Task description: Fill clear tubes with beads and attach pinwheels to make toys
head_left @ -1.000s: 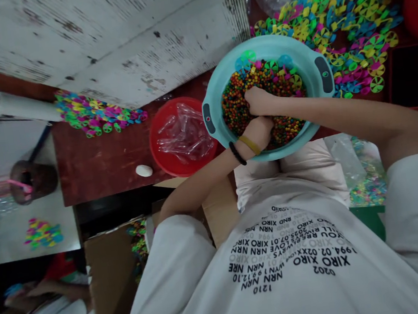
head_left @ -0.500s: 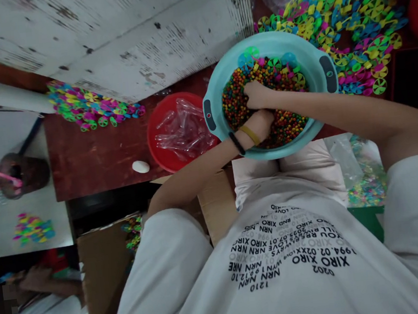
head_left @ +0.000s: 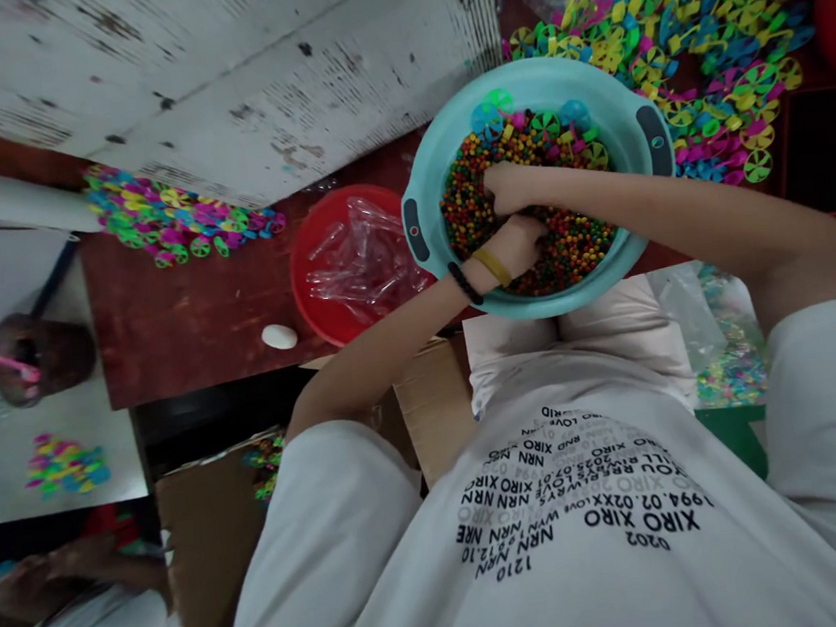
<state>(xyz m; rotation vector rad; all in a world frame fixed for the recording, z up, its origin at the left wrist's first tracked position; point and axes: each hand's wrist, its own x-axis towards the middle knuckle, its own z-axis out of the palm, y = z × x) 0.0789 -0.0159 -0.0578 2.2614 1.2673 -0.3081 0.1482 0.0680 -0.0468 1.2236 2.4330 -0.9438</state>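
Note:
A light-blue basin (head_left: pixel 549 77) holds small multicoloured balls (head_left: pixel 580 245), with several plastic fan-wheel toys (head_left: pixel 547 123) on top at its far side. My right hand (head_left: pixel 511 188) is closed with bent fingers, low over the balls. Just nearer to me, my left hand (head_left: pixel 520 244), with a yellow band and a dark bracelet at the wrist, curls inward. The two hands are close together. Their fingertips are hidden, and whatever they hold cannot be made out.
Left of the basin, a red bowl (head_left: pixel 312 310) holds clear plastic tubes or bags (head_left: pixel 363 259). Fan-wheel pieces are heaped at right (head_left: pixel 720 48) and left (head_left: pixel 172 216). A white oval object (head_left: pixel 280 336) lies near the table edge. Another person's arm (head_left: pixel 77 574) is at lower left.
Both hands stay in the basin at nearly the same spot, still close together. The whole view has shifted slightly. At lower left, the other person's hands have moved a little.

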